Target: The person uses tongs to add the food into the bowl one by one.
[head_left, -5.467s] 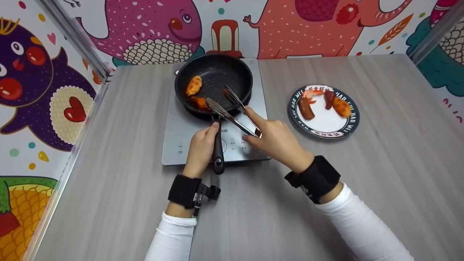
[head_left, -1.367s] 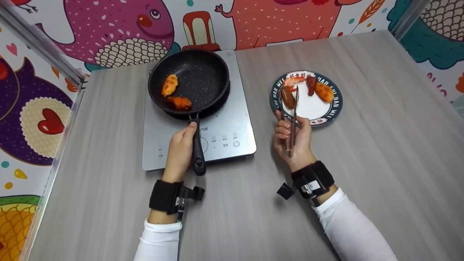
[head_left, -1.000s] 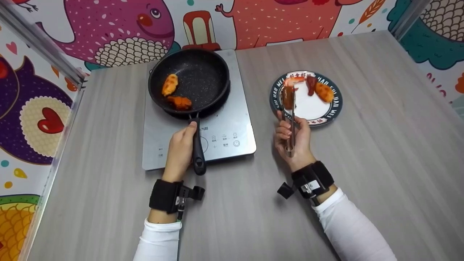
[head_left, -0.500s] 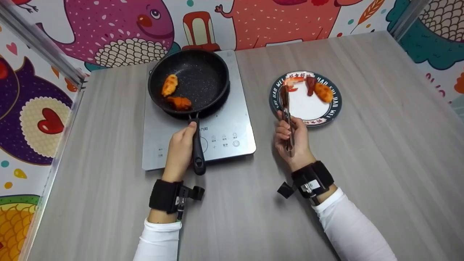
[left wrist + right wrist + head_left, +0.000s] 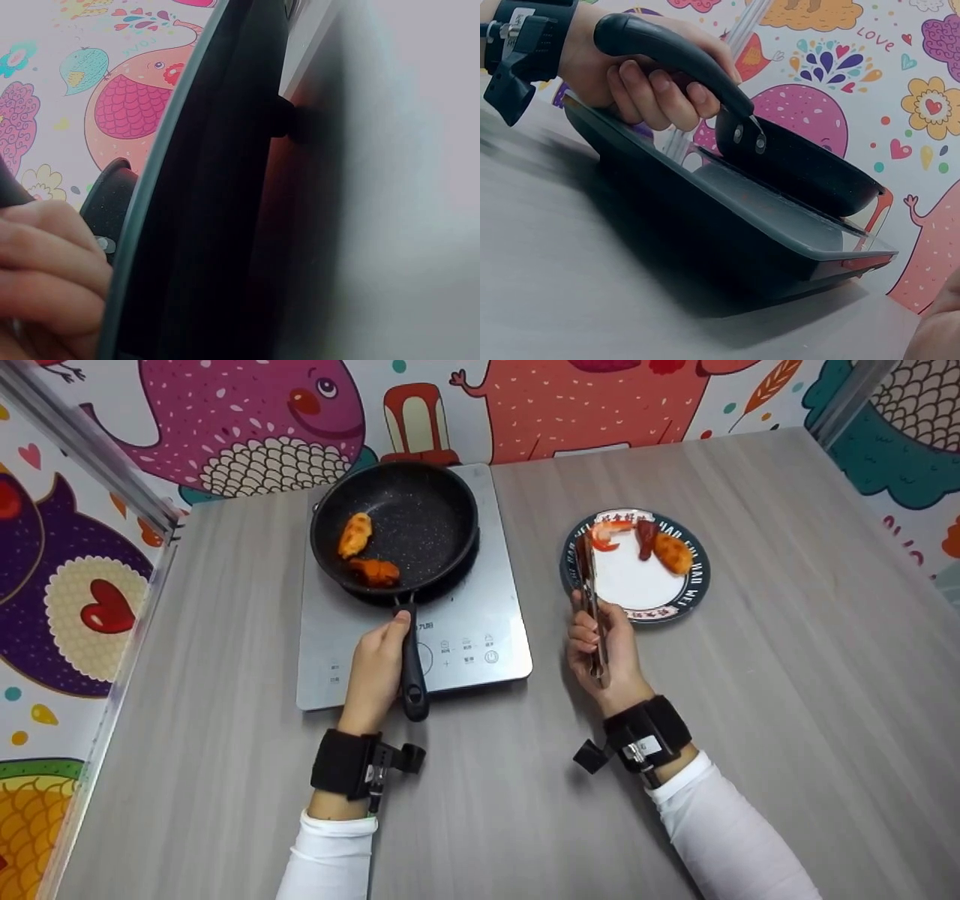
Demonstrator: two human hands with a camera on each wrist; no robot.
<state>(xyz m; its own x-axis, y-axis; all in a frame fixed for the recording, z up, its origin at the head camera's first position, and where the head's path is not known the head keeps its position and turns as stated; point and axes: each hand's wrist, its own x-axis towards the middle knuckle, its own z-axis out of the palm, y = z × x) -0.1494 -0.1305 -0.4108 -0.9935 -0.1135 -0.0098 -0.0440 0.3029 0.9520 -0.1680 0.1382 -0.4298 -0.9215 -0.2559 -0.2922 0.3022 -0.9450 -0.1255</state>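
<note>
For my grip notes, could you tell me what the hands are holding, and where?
Left hand grips the pan by its handle; right hand holds tongs near their hinge end.

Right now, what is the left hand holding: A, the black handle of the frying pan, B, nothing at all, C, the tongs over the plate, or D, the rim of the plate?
A: the left hand has its fingers curled round the frying pan handle, with the frying pan sitting on the cooktop; the right wrist view shows the same grip, and the tongs are in the right hand.
</note>
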